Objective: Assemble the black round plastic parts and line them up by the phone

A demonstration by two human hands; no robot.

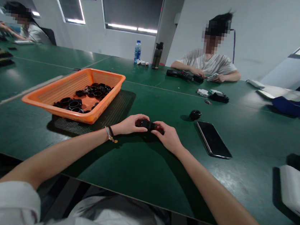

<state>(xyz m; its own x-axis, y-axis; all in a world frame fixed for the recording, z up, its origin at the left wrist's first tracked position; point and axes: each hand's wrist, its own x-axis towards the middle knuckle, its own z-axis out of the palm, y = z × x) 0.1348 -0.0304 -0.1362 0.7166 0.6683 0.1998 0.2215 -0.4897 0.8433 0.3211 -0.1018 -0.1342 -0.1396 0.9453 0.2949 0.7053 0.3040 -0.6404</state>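
Observation:
Between my two hands is a small black ring-shaped part, held just above the green table. My left hand grips its left side with thumb and fingers. On its right side, my right hand is closed around it, and the fingers hide much of its shape. To the left stands an orange perforated basket with several black ring-shaped parts lying in it. A single round black part rests on the table beyond my right hand, near a dark-screened phone.
Across the green table a person handles small items beside black parts. A water bottle and a dark flask stand at the far edge. A white box and a blue tray are at right.

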